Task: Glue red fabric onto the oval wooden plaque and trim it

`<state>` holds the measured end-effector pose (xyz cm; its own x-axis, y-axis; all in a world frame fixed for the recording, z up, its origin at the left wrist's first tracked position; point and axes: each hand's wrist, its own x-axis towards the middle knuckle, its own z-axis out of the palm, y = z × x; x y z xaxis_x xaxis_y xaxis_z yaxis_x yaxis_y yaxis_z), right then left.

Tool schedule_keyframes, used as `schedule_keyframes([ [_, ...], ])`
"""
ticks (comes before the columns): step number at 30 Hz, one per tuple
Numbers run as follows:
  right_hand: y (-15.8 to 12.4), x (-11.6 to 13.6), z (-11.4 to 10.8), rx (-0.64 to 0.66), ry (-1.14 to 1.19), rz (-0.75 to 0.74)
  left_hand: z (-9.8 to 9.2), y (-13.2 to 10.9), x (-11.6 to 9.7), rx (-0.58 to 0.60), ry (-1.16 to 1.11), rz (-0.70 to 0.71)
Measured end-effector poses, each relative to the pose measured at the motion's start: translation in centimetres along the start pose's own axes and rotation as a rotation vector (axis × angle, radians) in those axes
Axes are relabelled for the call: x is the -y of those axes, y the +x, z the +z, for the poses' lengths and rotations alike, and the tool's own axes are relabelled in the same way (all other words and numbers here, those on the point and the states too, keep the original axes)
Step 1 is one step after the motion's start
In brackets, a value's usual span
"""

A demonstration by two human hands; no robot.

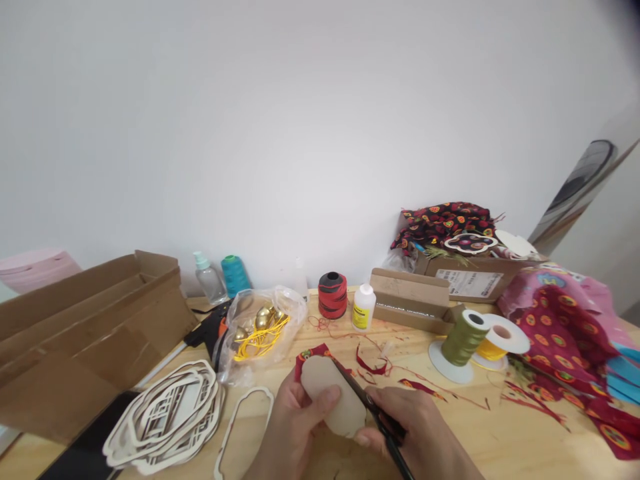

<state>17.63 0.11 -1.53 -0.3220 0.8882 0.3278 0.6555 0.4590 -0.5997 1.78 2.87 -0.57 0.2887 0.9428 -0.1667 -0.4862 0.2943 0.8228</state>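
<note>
Gripping a pale plate (pixel 333 393) and red cloth (pixel 320 351), the left hand (pixel 296 417) is well out from the worktop's (pixel 480 437) wall edge; the right hand (pixel 413 413) grips scissors (pixel 371 406) along the plate's right side.

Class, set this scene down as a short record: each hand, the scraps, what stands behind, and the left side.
left hand: holds pale rounded piece and red patterned fabric
right hand: holds dark scissors beside the piece
scraps: fabric strips on wooden table
behind: red-and-black thread spool, white bottle
left side: pale cut-out frames, stacked
</note>
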Motion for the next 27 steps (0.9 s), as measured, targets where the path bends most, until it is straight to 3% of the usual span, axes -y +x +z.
schedule_keyframes([
  [16, -0.1, 0.0, 0.1, -0.075, -0.071, -0.023, -0.4, -0.2, 0.0, 0.031, 0.036, 0.011],
  [27, 0.1, 0.9, -1.8, 0.06, 0.227, 0.057, -0.7, 0.4, -0.4, -0.045, 0.044, 0.058],
])
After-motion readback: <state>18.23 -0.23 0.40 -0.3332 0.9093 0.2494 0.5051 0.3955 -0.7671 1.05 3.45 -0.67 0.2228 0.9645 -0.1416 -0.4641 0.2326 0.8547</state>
